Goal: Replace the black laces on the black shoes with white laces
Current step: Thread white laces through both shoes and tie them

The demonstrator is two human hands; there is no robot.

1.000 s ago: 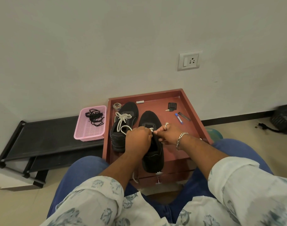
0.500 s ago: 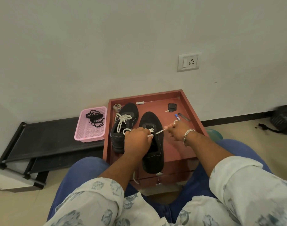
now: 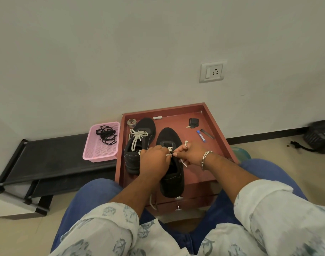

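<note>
We work over the right-hand shoe (image 3: 171, 179) on the red tray (image 3: 209, 115), its long axis running from us toward the wall. Our left hand (image 3: 154, 158) and right hand (image 3: 190, 154) meet above its eyelets, each pinching the white lace (image 3: 169, 149). The laced shoe (image 3: 139, 143) sits just left; neither hand is nearer.

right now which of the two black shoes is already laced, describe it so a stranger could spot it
Find the red-brown wooden tray against the white wall; two black fabric shoes lie in it. The finished shoe is the one nearer the pink plastic basket. It alone has a tied white bow, and no hand touches it.
</note>
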